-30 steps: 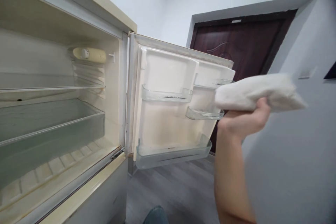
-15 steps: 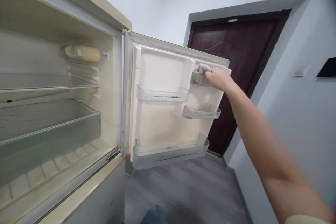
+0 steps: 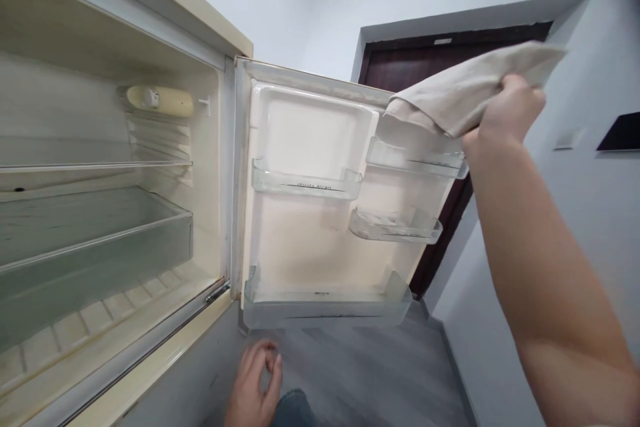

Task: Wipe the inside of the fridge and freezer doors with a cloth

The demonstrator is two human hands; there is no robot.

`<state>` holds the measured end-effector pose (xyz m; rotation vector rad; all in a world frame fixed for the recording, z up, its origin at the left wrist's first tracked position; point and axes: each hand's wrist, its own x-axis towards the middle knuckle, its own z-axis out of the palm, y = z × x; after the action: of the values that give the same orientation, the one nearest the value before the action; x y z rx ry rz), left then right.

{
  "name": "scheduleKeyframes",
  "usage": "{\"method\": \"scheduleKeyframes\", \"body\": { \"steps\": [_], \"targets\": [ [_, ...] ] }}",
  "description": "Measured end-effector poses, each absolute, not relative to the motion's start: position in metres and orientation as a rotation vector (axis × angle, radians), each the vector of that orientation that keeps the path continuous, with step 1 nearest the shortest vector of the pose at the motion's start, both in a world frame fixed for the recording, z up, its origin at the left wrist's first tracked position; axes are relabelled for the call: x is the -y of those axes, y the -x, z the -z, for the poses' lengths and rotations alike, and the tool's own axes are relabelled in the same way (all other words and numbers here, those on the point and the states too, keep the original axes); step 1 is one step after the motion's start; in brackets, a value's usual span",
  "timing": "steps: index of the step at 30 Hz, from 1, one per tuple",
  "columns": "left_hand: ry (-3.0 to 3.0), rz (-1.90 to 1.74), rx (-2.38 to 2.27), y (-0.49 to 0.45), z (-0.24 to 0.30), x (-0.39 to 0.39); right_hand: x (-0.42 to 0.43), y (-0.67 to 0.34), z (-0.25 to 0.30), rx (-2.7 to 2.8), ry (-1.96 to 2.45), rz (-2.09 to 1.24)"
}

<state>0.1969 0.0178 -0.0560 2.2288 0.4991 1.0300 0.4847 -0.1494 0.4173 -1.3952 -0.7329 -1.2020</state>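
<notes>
Raised at the upper right, my right hand (image 3: 510, 110) is closed on a beige cloth (image 3: 465, 87). The cloth spreads leftward and covers the top outer corner of the open fridge door (image 3: 305, 240). Directly below its hem is a clear upper door shelf (image 3: 417, 159). At the bottom, my left hand (image 3: 255, 380) hangs in front of the lower fridge front, its fingers loosely curled and the thumb apart from them, with nothing visible in it. It is below the large bottom door bin (image 3: 325, 310) and does not touch it.
The fridge interior (image 3: 205, 180) stands exposed at left, with a glass shelf (image 3: 95, 165) and a clear drawer (image 3: 100, 240). More door shelves (image 3: 395, 225) jut from the door. Behind it are a dark red door (image 3: 410, 63), white walls and grey flooring (image 3: 340, 367).
My right hand has moved up and right, and the bunched cloth now hangs spread out. The fridge door has swung slightly toward me. My left hand has come into view below.
</notes>
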Motion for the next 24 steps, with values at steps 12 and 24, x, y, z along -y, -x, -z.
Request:
{"method": "scheduleKeyframes", "body": {
  "steps": [12, 24],
  "targets": [
    [-2.801, -1.271, -0.247, -0.238, -0.022, -0.04, 0.117, -0.425, -0.4, 1.458, 1.844, 1.217],
    [-2.72, -1.368, -0.263, -0.242, -0.017, -0.038, 0.128, -0.451, -0.409, 1.573, 2.273, 0.743]
  ]
}}
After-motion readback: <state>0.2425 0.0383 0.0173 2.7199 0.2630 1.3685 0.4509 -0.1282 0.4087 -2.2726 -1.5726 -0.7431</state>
